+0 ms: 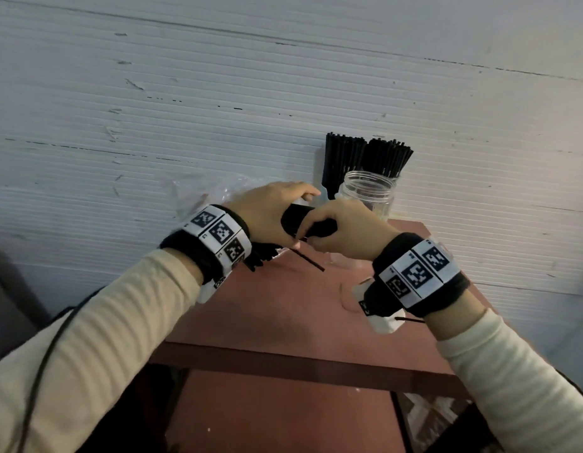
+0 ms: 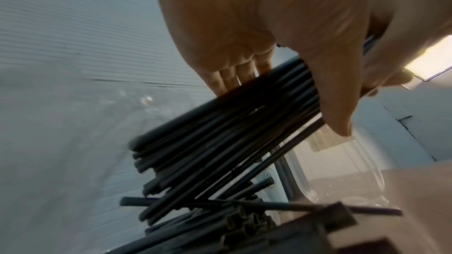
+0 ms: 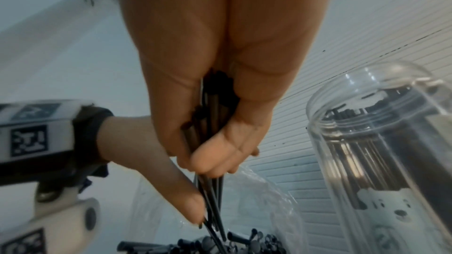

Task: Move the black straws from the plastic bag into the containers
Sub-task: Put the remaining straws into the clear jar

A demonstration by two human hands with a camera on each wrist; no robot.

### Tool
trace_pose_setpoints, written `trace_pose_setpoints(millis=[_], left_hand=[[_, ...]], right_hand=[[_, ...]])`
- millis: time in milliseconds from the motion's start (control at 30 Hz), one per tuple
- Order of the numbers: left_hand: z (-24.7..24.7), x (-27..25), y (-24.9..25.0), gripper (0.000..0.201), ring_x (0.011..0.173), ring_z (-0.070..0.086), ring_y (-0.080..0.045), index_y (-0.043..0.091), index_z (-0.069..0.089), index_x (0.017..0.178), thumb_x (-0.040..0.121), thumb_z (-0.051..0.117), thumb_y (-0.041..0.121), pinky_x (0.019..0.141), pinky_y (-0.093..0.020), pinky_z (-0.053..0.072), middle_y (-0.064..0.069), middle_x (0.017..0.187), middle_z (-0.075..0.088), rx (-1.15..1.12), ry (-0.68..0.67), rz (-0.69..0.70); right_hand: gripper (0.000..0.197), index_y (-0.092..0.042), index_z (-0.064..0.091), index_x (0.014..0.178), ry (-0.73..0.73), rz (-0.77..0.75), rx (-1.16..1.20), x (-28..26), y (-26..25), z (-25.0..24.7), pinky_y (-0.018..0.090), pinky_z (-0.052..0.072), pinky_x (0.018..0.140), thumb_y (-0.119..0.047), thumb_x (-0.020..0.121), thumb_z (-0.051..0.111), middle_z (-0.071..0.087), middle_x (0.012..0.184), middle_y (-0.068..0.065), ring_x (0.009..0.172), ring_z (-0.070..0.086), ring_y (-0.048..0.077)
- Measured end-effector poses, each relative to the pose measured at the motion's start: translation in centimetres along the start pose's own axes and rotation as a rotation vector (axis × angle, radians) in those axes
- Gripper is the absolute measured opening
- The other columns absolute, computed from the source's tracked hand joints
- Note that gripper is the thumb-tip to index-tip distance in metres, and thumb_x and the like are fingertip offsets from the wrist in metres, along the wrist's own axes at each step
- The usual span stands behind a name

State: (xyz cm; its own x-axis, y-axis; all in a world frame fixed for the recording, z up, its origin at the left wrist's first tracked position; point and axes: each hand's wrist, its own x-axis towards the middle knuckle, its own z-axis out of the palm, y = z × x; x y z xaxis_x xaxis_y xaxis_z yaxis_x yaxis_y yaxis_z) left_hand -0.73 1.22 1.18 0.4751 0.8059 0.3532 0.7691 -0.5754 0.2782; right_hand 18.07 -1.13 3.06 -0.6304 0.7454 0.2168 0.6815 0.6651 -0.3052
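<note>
A thick bundle of black straws (image 1: 295,220) is held over the back of the table by both hands. My left hand (image 1: 277,207) grips it from the left, fingers behind and thumb in front (image 2: 337,103). My right hand (image 1: 329,232) wraps its near end, with the straws (image 3: 212,111) squeezed between palm and fingers. The clear plastic bag (image 1: 198,197) lies crumpled at the left against the wall, with more straws (image 3: 220,242) in it. An empty clear jar (image 1: 365,194) stands just right of the hands. Behind it, two containers hold upright black straws (image 1: 365,156).
The reddish-brown table (image 1: 283,308) is small, with its front edge close to me. One loose straw (image 1: 311,260) lies on it under the hands and another (image 1: 409,319) by my right wrist. A white ribbed wall (image 1: 283,76) stands right behind the containers.
</note>
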Motion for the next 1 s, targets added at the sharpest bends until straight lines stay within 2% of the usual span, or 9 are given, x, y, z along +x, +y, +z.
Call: trace_pose_setpoints(millis=[133, 233, 367, 467, 600, 733, 800, 867, 1000], left_hand=[[1.3, 1.3, 0.9, 0.047, 0.078, 0.058, -0.006, 0.030, 0.060, 0.108, 0.065, 0.080, 0.024, 0.068, -0.014, 0.043, 0.016, 0.088, 0.063, 0.015, -0.004, 0.051], [1.6, 1.8, 1.5, 0.011, 0.069, 0.060, -0.016, 0.020, 0.064, 0.082, 0.073, 0.070, 0.018, 0.063, -0.028, 0.047, 0.004, 0.072, 0.064, 0.038, -0.042, 0.026], [1.6, 1.7, 1.5, 0.009, 0.076, 0.060, -0.014, 0.018, 0.065, 0.091, 0.082, 0.065, 0.018, 0.071, -0.026, 0.047, 0.003, 0.080, 0.066, -0.057, -0.008, -0.114], [1.7, 1.2, 1.3, 0.006, 0.073, 0.058, -0.014, 0.022, 0.057, 0.084, 0.086, 0.062, 0.019, 0.068, -0.026, 0.045, 0.005, 0.077, 0.062, -0.110, 0.011, -0.164], [1.4, 1.1, 0.8, 0.007, 0.078, 0.060, -0.018, 0.021, 0.057, 0.088, 0.088, 0.063, 0.026, 0.074, -0.032, 0.046, 0.005, 0.078, 0.063, -0.079, 0.020, -0.228], [1.2, 1.0, 0.6, 0.018, 0.070, 0.054, -0.010, 0.026, 0.052, 0.075, 0.088, 0.065, 0.029, 0.065, -0.025, 0.040, 0.008, 0.072, 0.057, -0.107, 0.040, -0.254], [1.1, 0.9, 0.6, 0.018, 0.070, 0.055, -0.013, 0.024, 0.053, 0.075, 0.089, 0.064, 0.030, 0.067, -0.027, 0.042, 0.004, 0.072, 0.059, -0.114, 0.044, -0.271], [1.1, 0.8, 0.4, 0.016, 0.080, 0.062, -0.020, 0.017, 0.062, 0.088, 0.089, 0.062, 0.033, 0.077, -0.035, 0.048, -0.002, 0.082, 0.067, -0.120, 0.025, -0.294], [1.1, 0.3, 0.1, 0.029, 0.088, 0.066, -0.022, 0.015, 0.068, 0.103, 0.090, 0.062, 0.040, 0.085, -0.035, 0.051, -0.004, 0.092, 0.072, -0.146, 0.061, -0.305]], right_hand=[[0.027, -0.029, 0.074, 0.102, -0.009, -0.026, 0.003, -1.4, 0.5, -0.7, 0.018, 0.048, 0.068, -0.012, 0.082, 0.067, 0.068, 0.092, 0.000, 0.076, 0.061, 0.012], [0.040, -0.031, 0.068, 0.116, 0.015, -0.059, 0.083, -2.0, 1.8, -1.1, 0.007, 0.041, 0.068, -0.010, 0.083, 0.068, 0.065, 0.092, -0.010, 0.072, 0.058, -0.002], [0.068, -0.040, 0.043, 0.139, 0.094, -0.093, 0.272, -2.9, 3.0, -1.5, 0.025, 0.052, 0.083, -0.017, 0.083, 0.073, 0.063, 0.101, -0.006, 0.080, 0.062, 0.010], [0.083, -0.039, 0.026, 0.145, 0.160, 0.067, 0.330, -3.2, 3.0, -1.5, 0.023, 0.054, 0.082, -0.029, 0.079, 0.078, 0.057, 0.112, -0.005, 0.082, 0.066, 0.010], [0.051, -0.016, 0.047, 0.125, 0.051, 0.280, 0.150, -2.2, 2.9, -0.2, 0.030, 0.051, 0.086, -0.043, 0.086, 0.066, 0.061, 0.114, 0.001, 0.100, 0.062, 0.016], [0.055, -0.015, 0.042, 0.137, -0.178, 0.301, -0.032, -0.4, 2.3, 1.8, 0.032, 0.045, 0.097, -0.042, 0.092, 0.058, 0.056, 0.130, 0.006, 0.116, 0.056, 0.022], [0.041, -0.013, 0.049, 0.128, -0.191, 0.296, -0.018, 0.5, 2.1, 2.4, 0.028, 0.050, 0.084, -0.035, 0.094, 0.057, 0.065, 0.116, 0.007, 0.102, 0.064, 0.021], [0.014, -0.011, 0.059, 0.102, -0.157, 0.288, 0.084, 1.1, 2.0, 2.6, 0.026, 0.053, 0.065, -0.022, 0.094, 0.056, 0.072, 0.088, 0.006, 0.073, 0.069, 0.019], [0.013, -0.007, 0.068, 0.089, 0.080, 0.221, 0.141, 1.3, 2.2, 1.3, 0.024, 0.055, 0.060, -0.014, 0.090, 0.057, 0.071, 0.072, 0.003, 0.058, 0.067, 0.010]])
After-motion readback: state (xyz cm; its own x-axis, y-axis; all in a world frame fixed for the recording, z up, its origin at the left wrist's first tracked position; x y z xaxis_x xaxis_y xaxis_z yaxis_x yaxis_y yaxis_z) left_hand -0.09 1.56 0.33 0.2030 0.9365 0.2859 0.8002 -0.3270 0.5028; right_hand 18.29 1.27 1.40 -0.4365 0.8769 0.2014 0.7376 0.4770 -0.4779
